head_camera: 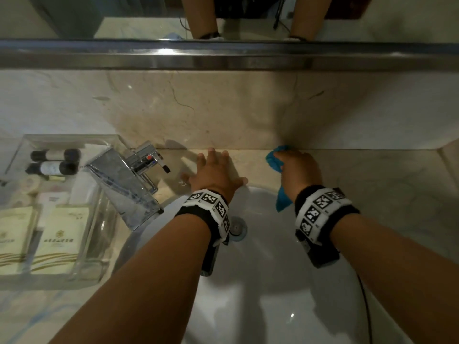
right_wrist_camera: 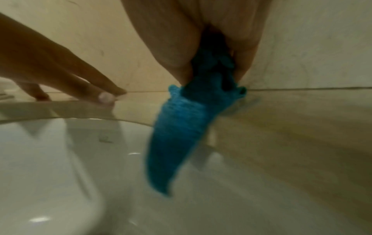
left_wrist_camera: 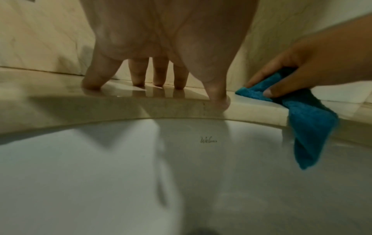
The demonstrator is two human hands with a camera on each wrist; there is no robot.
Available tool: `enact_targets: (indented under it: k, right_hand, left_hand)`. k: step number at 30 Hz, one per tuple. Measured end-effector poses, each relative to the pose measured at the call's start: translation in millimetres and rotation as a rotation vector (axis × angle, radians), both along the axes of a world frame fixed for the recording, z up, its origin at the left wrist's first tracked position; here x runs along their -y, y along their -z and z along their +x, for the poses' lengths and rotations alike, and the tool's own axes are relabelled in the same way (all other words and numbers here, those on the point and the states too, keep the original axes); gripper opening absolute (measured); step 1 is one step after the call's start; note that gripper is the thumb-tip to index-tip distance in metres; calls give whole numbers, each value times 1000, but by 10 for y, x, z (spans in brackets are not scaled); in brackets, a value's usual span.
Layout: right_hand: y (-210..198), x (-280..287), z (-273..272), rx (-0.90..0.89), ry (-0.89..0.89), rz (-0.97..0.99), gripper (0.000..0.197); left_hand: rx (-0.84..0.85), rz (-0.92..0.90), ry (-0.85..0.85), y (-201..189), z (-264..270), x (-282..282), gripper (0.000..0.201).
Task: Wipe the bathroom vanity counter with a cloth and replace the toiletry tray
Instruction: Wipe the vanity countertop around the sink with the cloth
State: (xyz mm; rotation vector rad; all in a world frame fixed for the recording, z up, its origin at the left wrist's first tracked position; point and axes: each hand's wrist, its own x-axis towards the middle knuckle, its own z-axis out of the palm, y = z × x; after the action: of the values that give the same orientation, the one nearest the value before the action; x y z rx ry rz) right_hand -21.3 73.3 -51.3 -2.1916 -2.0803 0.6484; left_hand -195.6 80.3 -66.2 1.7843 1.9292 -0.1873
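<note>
My right hand (head_camera: 296,167) grips a blue cloth (head_camera: 274,158) and presses it on the beige marble counter (head_camera: 372,184) at the back wall, behind the basin. A loose end of the cloth (right_wrist_camera: 177,143) hangs over the basin's rim (left_wrist_camera: 181,116). The same cloth (left_wrist_camera: 310,127) shows at the right of the left wrist view. My left hand (head_camera: 213,170) rests on the counter with straight, spread fingers (left_wrist_camera: 159,74), between the faucet and the cloth. The clear toiletry tray (head_camera: 99,219) stands on the counter at the left, holding small bottles (head_camera: 53,161) and cream packets (head_camera: 57,239).
A chrome faucet (head_camera: 134,180) stands between the tray and my left hand. The white basin (head_camera: 273,281) with its drain (head_camera: 237,228) lies under both wrists. A metal ledge (head_camera: 223,55) and a mirror run above the marble backsplash. Bare counter extends to the right.
</note>
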Motion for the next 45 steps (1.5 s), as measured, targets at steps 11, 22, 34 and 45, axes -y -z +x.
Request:
enact_targets:
  k: [11,22,34,45]
  right_hand:
    - [59,111,-192,-199,-137,-64,45]
    - [105,67,-294,15,-256,-29,50]
    - [12,55,252,-13,55,69,46]
    - [-7,77,388,-59,38,27,46]
  left_hand:
    - [-24,-2,-5,-8,13,2,86]
    - [1,1,-21,16,29,-1,86]
    - [-22,-8,32,-4,-6,61,87]
    - [-10,-9,29,-8,1,70,87]
